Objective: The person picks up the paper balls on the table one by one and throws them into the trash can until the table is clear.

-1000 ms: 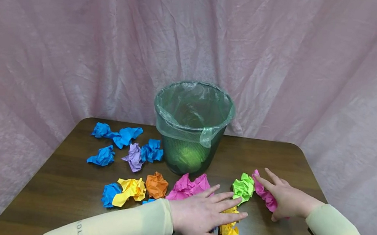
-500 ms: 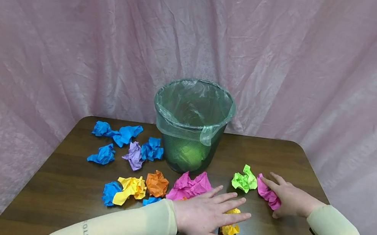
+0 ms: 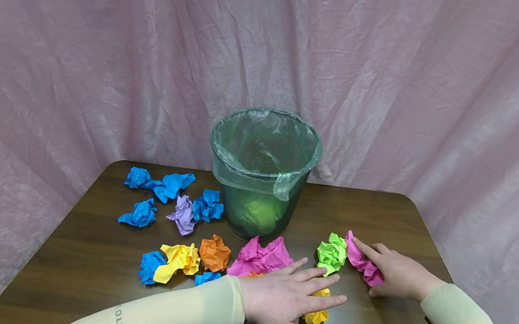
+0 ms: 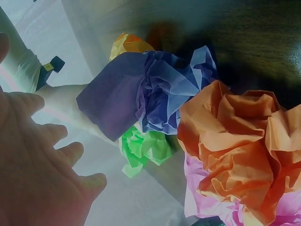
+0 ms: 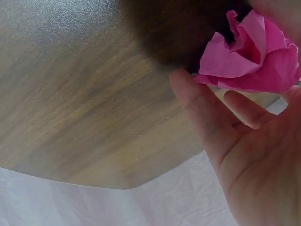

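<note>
In the head view my right hand grips a crumpled pink paper ball at the table's right side, index finger along it and thumb at its near end. The right wrist view shows the pink paper between thumb and fingers. Its far end meets a crumpled lime-green paper ball. My left hand is palm down with fingers spread, holding nothing. Beyond its fingertips lies a yellow-orange paper ball. The left wrist view shows a purple-blue crumpled paper and an orange one beside this hand.
A mesh wastebasket with a clear liner stands at the back middle, something lime-green showing inside. A larger pink paper lies before it. Blue, purple, yellow and orange paper balls cover the left side of the wooden table. A pink curtain hangs behind.
My right hand moved right with the pink paper, then back left; the pink and green balls came apart and now meet again. The green ball shifted and turned. My left hand slid slightly right.
</note>
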`<state>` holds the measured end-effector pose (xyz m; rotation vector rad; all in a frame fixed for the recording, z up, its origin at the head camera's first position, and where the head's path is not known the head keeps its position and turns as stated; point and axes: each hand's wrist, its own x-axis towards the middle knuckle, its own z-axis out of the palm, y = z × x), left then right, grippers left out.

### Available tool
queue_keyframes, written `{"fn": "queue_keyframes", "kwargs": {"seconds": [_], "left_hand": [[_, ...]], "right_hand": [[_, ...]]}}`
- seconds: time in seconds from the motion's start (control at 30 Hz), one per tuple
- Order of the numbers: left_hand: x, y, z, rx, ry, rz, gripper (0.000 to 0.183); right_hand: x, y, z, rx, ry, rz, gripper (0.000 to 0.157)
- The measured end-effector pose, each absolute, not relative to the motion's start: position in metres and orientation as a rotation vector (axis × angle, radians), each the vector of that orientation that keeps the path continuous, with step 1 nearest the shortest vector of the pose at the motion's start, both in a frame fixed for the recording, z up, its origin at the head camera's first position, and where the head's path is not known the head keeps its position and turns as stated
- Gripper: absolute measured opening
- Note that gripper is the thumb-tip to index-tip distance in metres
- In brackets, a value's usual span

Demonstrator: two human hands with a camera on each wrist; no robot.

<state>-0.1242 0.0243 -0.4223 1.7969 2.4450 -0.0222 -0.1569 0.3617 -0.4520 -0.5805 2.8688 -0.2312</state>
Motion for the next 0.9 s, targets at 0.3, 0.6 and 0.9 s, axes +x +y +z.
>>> {"fn": "queue_keyframes", "kwargs": {"seconds": [0.3, 0.6, 0.9], "left_hand": [[-0.1251, 0.0238, -0.4212, 1.788, 2.429, 0.004, 0.076], [-0.1249, 0.0242, -0.421, 1.801, 2.441, -0.007, 0.077], [-0.1242, 0.0301, -0.4196, 1.793, 2.443, -0.03, 0.077]], "right_hand": [[-0.1586, 0.3602, -0.4503, -0.625, 2.901, -0.21, 0.118], [-0.1561, 0.36, -0.4527, -0.738, 2.955, -0.092, 0.075], [-0.1551, 0.364, -0.4503, -0.507, 2.877, -0.192, 0.074]]}}
